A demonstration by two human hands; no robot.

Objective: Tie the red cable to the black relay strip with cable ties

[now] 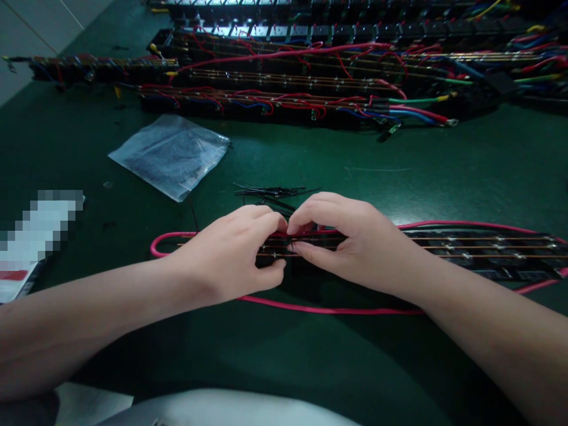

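Observation:
A long black strip (483, 251) with copper-coloured rods lies across the table in front of me, and a thick red cable (328, 309) loops around its end and along both sides. My left hand (226, 251) is wrapped over the strip near its left part, thumb on the near side and fingers on the far side. Close beside it, my right hand (350, 236) pinches a thin black cable tie (290, 240) at the strip and red cable. Another dark tie (194, 216) stands up from the cable loop, left of my hands. Loose black cable ties (273, 191) lie just behind my fingers.
A clear plastic bag (173, 154) lies on the green table (284, 367) behind my left hand. Several wired strips (266, 100) with red, blue and green leads fill the far side. At the left edge rests a partly blurred white and red item (33, 248).

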